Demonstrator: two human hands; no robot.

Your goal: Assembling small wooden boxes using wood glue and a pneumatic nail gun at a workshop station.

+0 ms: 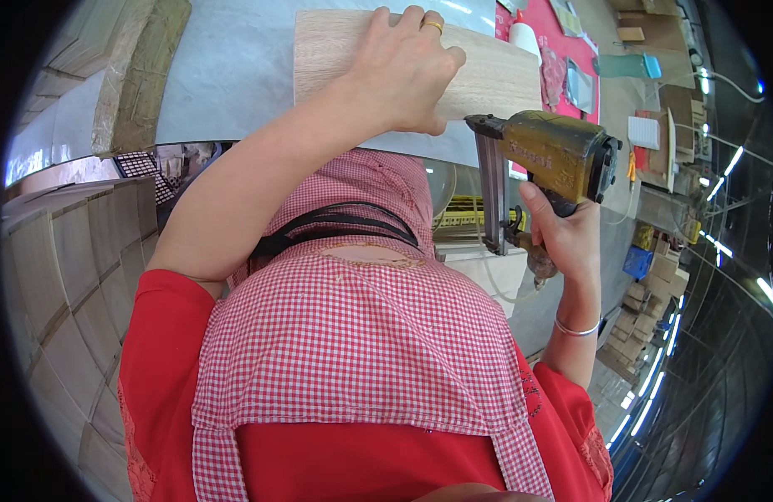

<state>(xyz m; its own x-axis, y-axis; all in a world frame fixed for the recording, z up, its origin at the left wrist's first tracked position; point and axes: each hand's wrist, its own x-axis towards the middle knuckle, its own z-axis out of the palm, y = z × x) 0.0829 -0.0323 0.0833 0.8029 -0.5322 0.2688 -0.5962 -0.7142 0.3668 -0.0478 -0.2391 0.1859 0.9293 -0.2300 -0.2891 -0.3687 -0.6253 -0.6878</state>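
My left hand (401, 71) lies over a pale wooden board (495, 79), its fingers bent over the far edge and the thumb at the near edge. A ring is on one of its fingers. In my right hand (570, 238) is a pneumatic nail gun (554, 151) with a worn yellow-brown body. Its dark nose is close to the board's near edge; whether they touch I cannot tell. The long magazine hangs down from the nose, and an air fitting sits below the handle. Under the board is a light grey tabletop (227, 75).
A taped brown bundle (140, 75) stands at the table's left. Stacked panels (77, 309) rise beside my left arm. At the far right of the table, a white bottle (524, 38) and a pink cloth (554, 75) lie on a red sheet. Cartons (642, 318) and a blue crate (637, 262) are farther right.
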